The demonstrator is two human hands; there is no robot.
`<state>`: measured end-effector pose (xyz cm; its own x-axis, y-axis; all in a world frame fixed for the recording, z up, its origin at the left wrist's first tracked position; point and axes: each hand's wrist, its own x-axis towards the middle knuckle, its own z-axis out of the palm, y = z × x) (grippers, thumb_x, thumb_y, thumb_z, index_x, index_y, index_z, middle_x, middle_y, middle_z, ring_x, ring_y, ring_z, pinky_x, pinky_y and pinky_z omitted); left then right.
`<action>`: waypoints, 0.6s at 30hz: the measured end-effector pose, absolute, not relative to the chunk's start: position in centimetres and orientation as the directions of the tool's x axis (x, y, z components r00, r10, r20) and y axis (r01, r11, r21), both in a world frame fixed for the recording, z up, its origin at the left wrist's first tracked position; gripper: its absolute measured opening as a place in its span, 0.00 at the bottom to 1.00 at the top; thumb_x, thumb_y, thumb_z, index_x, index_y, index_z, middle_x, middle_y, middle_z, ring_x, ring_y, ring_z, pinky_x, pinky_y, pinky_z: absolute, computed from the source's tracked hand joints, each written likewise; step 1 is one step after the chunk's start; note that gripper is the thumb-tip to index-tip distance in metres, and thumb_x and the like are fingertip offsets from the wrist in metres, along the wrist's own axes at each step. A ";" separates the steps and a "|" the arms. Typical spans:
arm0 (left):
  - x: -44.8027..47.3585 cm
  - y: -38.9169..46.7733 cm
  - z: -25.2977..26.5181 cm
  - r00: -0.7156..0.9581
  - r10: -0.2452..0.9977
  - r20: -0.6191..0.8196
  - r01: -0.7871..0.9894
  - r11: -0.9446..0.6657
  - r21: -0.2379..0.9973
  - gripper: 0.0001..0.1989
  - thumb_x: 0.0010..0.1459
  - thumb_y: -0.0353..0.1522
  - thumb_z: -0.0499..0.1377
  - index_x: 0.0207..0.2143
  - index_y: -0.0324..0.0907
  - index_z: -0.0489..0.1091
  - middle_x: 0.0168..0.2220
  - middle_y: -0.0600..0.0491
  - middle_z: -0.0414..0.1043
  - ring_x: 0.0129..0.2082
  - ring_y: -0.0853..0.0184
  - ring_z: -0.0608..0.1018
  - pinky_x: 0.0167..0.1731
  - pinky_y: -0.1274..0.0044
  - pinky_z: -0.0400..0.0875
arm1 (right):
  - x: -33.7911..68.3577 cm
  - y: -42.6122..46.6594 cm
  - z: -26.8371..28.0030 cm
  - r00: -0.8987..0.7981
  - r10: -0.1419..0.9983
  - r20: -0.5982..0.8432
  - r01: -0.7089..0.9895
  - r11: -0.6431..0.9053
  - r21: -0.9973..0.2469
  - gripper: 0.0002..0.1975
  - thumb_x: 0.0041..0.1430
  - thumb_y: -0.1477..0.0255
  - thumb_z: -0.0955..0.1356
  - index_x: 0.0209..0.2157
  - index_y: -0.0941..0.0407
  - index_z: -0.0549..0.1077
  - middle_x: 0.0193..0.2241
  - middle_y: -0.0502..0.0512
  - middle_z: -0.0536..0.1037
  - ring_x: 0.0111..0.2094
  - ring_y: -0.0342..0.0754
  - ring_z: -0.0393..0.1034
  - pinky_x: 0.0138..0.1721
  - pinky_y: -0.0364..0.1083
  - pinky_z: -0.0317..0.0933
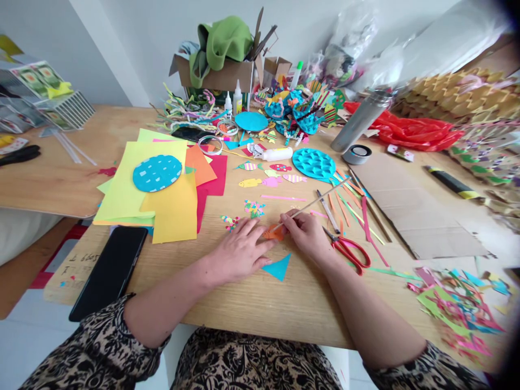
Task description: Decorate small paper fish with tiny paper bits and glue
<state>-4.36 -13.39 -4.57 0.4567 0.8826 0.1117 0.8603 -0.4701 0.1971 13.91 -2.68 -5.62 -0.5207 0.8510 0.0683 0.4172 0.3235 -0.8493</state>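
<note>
An orange paper fish (273, 233) lies flat on the table between my hands. My left hand (244, 246) rests flat with fingers spread, its fingertips at the fish's left side. My right hand (303, 230) pinches a thin wooden stick (320, 201), whose lower tip meets the fish. Just below the fingers lies a blue paper triangle (279, 267). Small piles of coloured paper dots (254, 208) sit above my left hand. Farther back are several finished-looking paper fish in yellow, pink and stripes, among them a yellow fish (249, 183).
Red-handled scissors (351, 253) and paper strips lie right of my right hand. Coloured sheets (174, 216) and a black phone (109, 273) are on the left. A glue bottle (277, 154), a steel flask (361, 122) and a cardboard sheet (414, 208) lie farther off; paper scraps (459, 306) spread at right.
</note>
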 end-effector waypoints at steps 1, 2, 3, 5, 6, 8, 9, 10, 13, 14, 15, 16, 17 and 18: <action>-4.4 -13.4 -4.6 0.457 0.883 0.109 0.860 -0.470 0.197 0.21 0.64 0.43 0.54 0.58 0.47 0.65 0.58 0.47 0.62 0.64 0.52 0.56 0.63 0.57 0.52 | 13.9 -2.7 -5.6 -0.517 0.853 0.065 0.416 0.318 -0.852 0.22 0.64 0.57 0.61 0.21 0.56 0.68 0.19 0.53 0.72 0.23 0.45 0.65 0.25 0.44 0.54; -4.4 -13.4 -4.6 0.458 0.882 0.107 0.860 -0.471 0.196 0.21 0.64 0.43 0.54 0.58 0.47 0.65 0.58 0.47 0.62 0.64 0.52 0.57 0.63 0.57 0.52 | 13.9 -2.7 -5.6 -0.515 0.855 0.063 0.414 0.313 -0.855 0.22 0.64 0.57 0.61 0.21 0.56 0.68 0.19 0.53 0.72 0.23 0.45 0.64 0.25 0.44 0.54; -4.4 -13.4 -4.6 0.459 0.882 0.107 0.860 -0.471 0.194 0.22 0.64 0.43 0.54 0.57 0.47 0.65 0.58 0.47 0.62 0.64 0.52 0.57 0.63 0.57 0.52 | 13.9 -2.7 -5.6 -0.513 0.856 0.063 0.411 0.310 -0.857 0.22 0.64 0.57 0.61 0.21 0.56 0.69 0.19 0.53 0.72 0.23 0.45 0.65 0.25 0.44 0.54; -4.4 -13.4 -4.6 0.459 0.881 0.111 0.861 -0.472 0.188 0.22 0.64 0.43 0.54 0.57 0.47 0.65 0.58 0.47 0.62 0.64 0.52 0.57 0.62 0.57 0.52 | 13.8 -2.7 -5.6 -0.509 0.859 0.064 0.410 0.307 -0.859 0.23 0.63 0.56 0.61 0.21 0.56 0.68 0.19 0.53 0.72 0.23 0.45 0.65 0.24 0.44 0.54; -4.4 -13.4 -4.6 0.459 0.881 0.113 0.862 -0.473 0.184 0.22 0.64 0.43 0.54 0.58 0.47 0.65 0.58 0.47 0.62 0.64 0.52 0.57 0.62 0.57 0.52 | 13.8 -2.7 -5.6 -0.505 0.861 0.065 0.414 0.307 -0.857 0.23 0.63 0.56 0.62 0.20 0.56 0.68 0.19 0.53 0.72 0.23 0.45 0.65 0.24 0.44 0.54; -4.3 -13.4 -4.6 0.460 0.881 0.112 0.862 -0.473 0.181 0.22 0.64 0.43 0.54 0.58 0.47 0.65 0.58 0.47 0.62 0.64 0.52 0.57 0.62 0.57 0.52 | 13.8 -2.7 -5.5 -0.499 0.864 0.066 0.426 0.311 -0.850 0.24 0.63 0.55 0.62 0.19 0.55 0.67 0.18 0.53 0.71 0.23 0.45 0.64 0.24 0.44 0.54; -4.3 -13.4 -4.5 0.461 0.881 0.110 0.862 -0.474 0.181 0.22 0.64 0.43 0.54 0.58 0.47 0.65 0.58 0.47 0.62 0.64 0.52 0.57 0.62 0.57 0.52 | 13.7 -2.7 -5.5 -0.496 0.866 0.067 0.432 0.313 -0.845 0.24 0.63 0.55 0.62 0.19 0.55 0.67 0.18 0.53 0.71 0.22 0.44 0.63 0.24 0.44 0.53; -4.3 -13.4 -4.5 0.460 0.881 0.108 0.862 -0.473 0.182 0.22 0.64 0.43 0.54 0.58 0.47 0.64 0.58 0.47 0.62 0.64 0.52 0.57 0.62 0.57 0.52 | 13.7 -2.7 -5.4 -0.494 0.867 0.068 0.442 0.317 -0.839 0.24 0.62 0.55 0.62 0.18 0.55 0.66 0.18 0.52 0.71 0.22 0.44 0.63 0.24 0.44 0.53; -4.3 -13.4 -4.5 0.458 0.882 0.110 0.863 -0.471 0.186 0.22 0.64 0.43 0.54 0.58 0.47 0.64 0.58 0.47 0.62 0.64 0.52 0.56 0.63 0.57 0.52 | 13.7 -2.8 -5.2 -0.487 0.871 0.066 0.476 0.329 -0.815 0.24 0.62 0.55 0.62 0.18 0.55 0.66 0.17 0.51 0.70 0.20 0.43 0.60 0.23 0.44 0.51; -4.3 -13.4 -4.5 0.457 0.882 0.112 0.862 -0.470 0.187 0.22 0.64 0.43 0.54 0.58 0.47 0.64 0.58 0.47 0.62 0.64 0.52 0.56 0.63 0.57 0.52 | 13.7 -2.8 -5.2 -0.485 0.872 0.065 0.485 0.330 -0.810 0.24 0.62 0.55 0.62 0.18 0.55 0.66 0.17 0.51 0.70 0.20 0.43 0.60 0.23 0.44 0.51; -4.3 -13.4 -4.6 0.457 0.882 0.115 0.862 -0.471 0.187 0.22 0.64 0.43 0.54 0.58 0.47 0.64 0.58 0.47 0.62 0.64 0.52 0.56 0.63 0.57 0.52 | 13.7 -2.8 -5.2 -0.483 0.873 0.065 0.490 0.331 -0.806 0.24 0.63 0.55 0.62 0.19 0.55 0.66 0.18 0.51 0.70 0.20 0.43 0.60 0.23 0.44 0.51; -4.3 -13.4 -4.6 0.457 0.882 0.117 0.862 -0.471 0.188 0.22 0.64 0.43 0.54 0.58 0.47 0.64 0.58 0.47 0.62 0.64 0.52 0.56 0.63 0.57 0.52 | 13.8 -2.8 -5.1 -0.483 0.873 0.067 0.491 0.333 -0.805 0.24 0.63 0.55 0.62 0.19 0.55 0.66 0.18 0.52 0.70 0.20 0.43 0.61 0.23 0.44 0.51; -4.3 -13.4 -4.6 0.457 0.882 0.117 0.862 -0.472 0.188 0.23 0.64 0.43 0.54 0.59 0.47 0.64 0.58 0.47 0.62 0.64 0.52 0.56 0.63 0.57 0.52 | 13.8 -2.8 -5.1 -0.485 0.872 0.070 0.488 0.336 -0.805 0.24 0.63 0.55 0.61 0.19 0.55 0.66 0.18 0.52 0.71 0.21 0.44 0.61 0.23 0.44 0.52; -4.3 -13.4 -4.6 0.457 0.882 0.117 0.862 -0.471 0.188 0.23 0.64 0.43 0.54 0.59 0.48 0.64 0.58 0.47 0.62 0.64 0.52 0.56 0.63 0.57 0.52 | 13.8 -2.7 -5.1 -0.489 0.869 0.071 0.487 0.340 -0.804 0.23 0.63 0.56 0.61 0.19 0.55 0.66 0.18 0.52 0.71 0.21 0.44 0.62 0.24 0.44 0.52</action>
